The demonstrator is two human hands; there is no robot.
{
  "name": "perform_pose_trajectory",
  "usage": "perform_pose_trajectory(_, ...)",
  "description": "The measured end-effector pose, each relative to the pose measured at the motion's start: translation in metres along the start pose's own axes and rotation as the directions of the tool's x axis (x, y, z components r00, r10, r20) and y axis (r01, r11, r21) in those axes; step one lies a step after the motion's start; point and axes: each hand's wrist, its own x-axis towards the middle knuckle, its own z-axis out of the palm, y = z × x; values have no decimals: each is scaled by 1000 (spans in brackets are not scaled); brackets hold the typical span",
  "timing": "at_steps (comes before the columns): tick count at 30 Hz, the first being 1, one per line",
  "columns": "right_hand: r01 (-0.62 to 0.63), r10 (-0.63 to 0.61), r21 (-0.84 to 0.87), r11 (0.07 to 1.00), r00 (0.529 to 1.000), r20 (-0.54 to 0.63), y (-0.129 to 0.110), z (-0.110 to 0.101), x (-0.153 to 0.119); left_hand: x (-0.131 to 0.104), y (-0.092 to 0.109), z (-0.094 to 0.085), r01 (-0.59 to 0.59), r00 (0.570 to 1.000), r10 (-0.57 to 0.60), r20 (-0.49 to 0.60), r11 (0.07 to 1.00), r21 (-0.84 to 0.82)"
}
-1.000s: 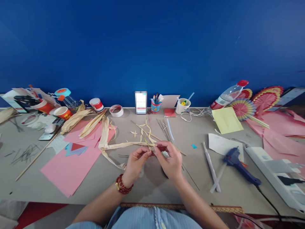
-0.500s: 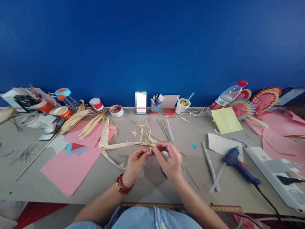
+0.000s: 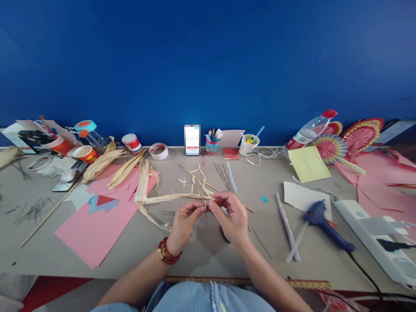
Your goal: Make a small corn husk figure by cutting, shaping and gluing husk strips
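Observation:
My left hand [image 3: 185, 221], with a red bead bracelet [image 3: 169, 251] on its wrist, pinches a small piece of dried husk near the middle of the table. Close against it, my right hand [image 3: 231, 216] pinches the same small husk piece, so the fingertips of both nearly meet. Fine detail between the fingers is too small to tell. Just behind the hands lie husk strips [image 3: 172, 197], thin and pale. A longer crumpled husk [image 3: 142, 182] stretches to the left. Thin wires [image 3: 222, 175] and a wooden stick [image 3: 211, 186] rest beyond my fingers.
Pink paper [image 3: 97, 229] covers part of the left side. On the right are a purple pen-like tool [image 3: 287, 225], a blue glue gun [image 3: 328, 227] and a white power strip [image 3: 373, 238]. Along the wall stand a phone [image 3: 192, 140], a tape roll [image 3: 159, 151] and cups.

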Motion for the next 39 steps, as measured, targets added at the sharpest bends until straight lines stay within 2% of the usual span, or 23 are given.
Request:
perform_pose_trajectory(13, 15, -15, 17, 1000, 1000, 16, 2, 1, -2, -1, 2, 0, 40, 999, -38, 28, 995, -90)
perform_pose_trajectory(20, 7, -13, 59, 998, 995, 99, 6, 0, -5, -2, 8, 4, 84, 996, -75, 49, 972, -221)
perform_pose_trajectory(25, 79, -84, 36, 996, 984, 158, 9, 1, -3, -2, 5, 1, 67, 997, -59, 45, 975, -213)
perform_pose_trajectory(31, 57, -71, 88, 994, 984, 163, 9, 3, -1, -3, 6, 1, 67, 997, -56, 60, 975, -213)
perform_pose_trajectory(39, 20, -48, 175, 984, 986, 158, 9, 5, -1, -2, 6, -1, 127, 988, -101, 114, 958, -258)
